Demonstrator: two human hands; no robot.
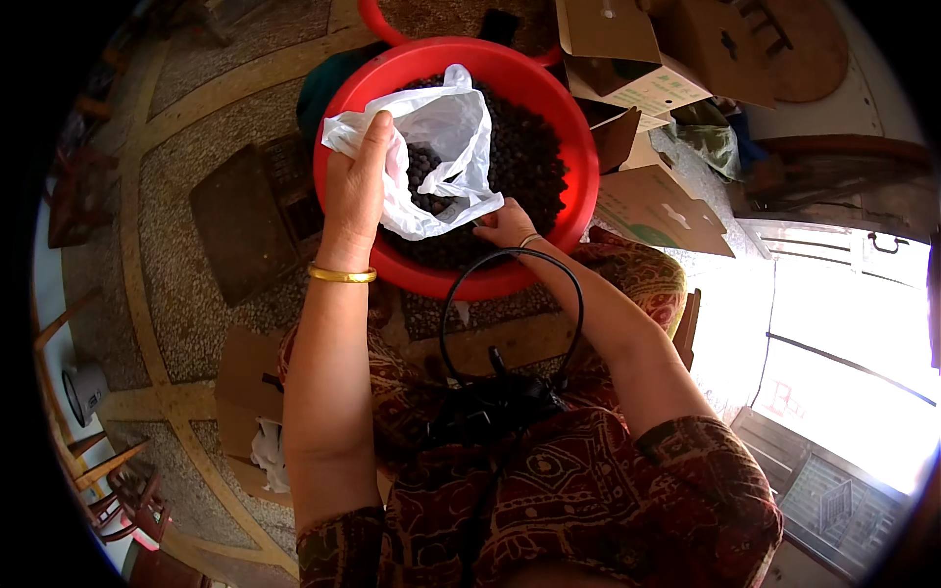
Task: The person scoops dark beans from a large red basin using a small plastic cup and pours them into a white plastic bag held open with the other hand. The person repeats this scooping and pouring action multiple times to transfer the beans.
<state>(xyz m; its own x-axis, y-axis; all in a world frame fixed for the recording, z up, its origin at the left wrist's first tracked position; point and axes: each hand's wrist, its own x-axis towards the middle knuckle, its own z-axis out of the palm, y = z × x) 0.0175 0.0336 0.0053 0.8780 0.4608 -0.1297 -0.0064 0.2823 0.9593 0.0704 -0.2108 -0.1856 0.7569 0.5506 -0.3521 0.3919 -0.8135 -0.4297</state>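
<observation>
A large red plastic basin (584, 132) stands before me, holding many small dark round fruits or nuts (526, 147). Over it a white plastic bag (459, 121) hangs with its mouth open, and more of the dark round pieces (421, 167) show inside. My left hand (360, 176) grips the bag's left rim, thumb on top; a gold-coloured bangle circles that wrist. My right hand (507, 224) is at the bag's lower right edge, above the basin, fingers bent together. Whether it pinches the plastic or something else cannot be made out.
Opened cardboard boxes (654, 202) lie right of the basin. A dark wooden stool or board (242, 224) is on the left. Another cardboard box (246, 411) sits beside my left leg. A black cable loop (445, 323) rises from a black device at my lap.
</observation>
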